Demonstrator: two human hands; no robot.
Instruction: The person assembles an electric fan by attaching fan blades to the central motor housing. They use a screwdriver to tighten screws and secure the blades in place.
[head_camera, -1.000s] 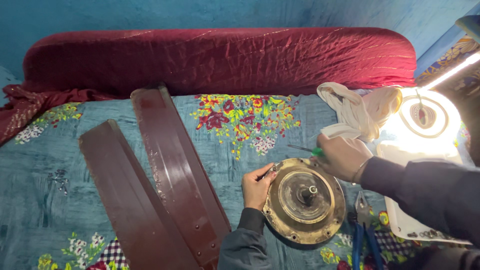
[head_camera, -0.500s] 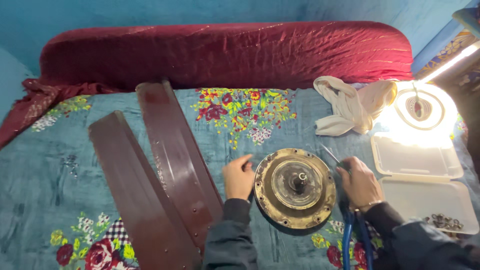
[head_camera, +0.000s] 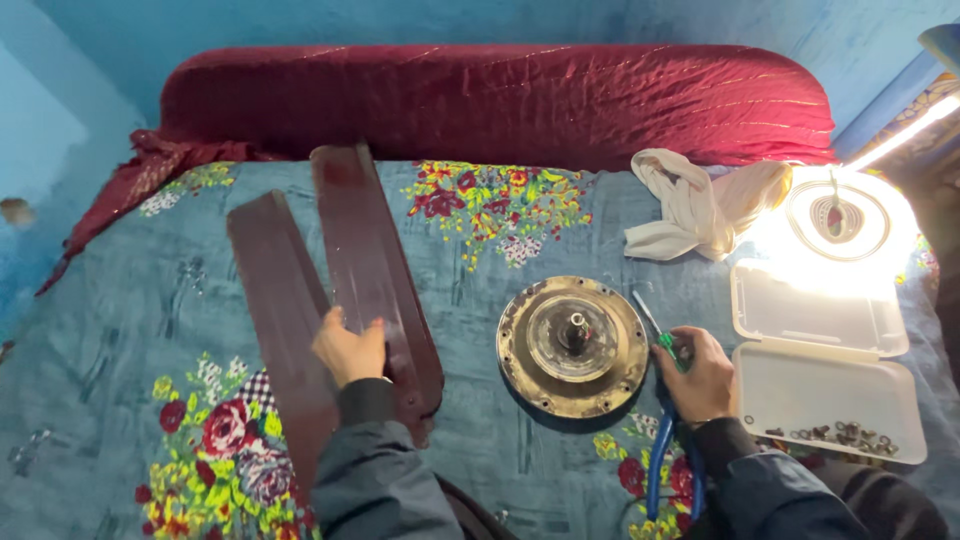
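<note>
Spread over a bed, a teal floral bedsheet (head_camera: 120, 330) carries two dark brown fan blades (head_camera: 375, 270) lying side by side, long axes running away from the person. The left hand (head_camera: 350, 348) is laid flat, fingers apart, on the right blade. The right hand (head_camera: 697, 375), beside the round fan motor (head_camera: 573, 346), is closed on a green-handled screwdriver (head_camera: 652, 325)

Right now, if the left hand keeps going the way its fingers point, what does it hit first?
The left hand already lies on the brown fan blades, fingers pointing up the bed. Straight on it would slide along them; the red bolster comes next, as far as depth shows.
</note>
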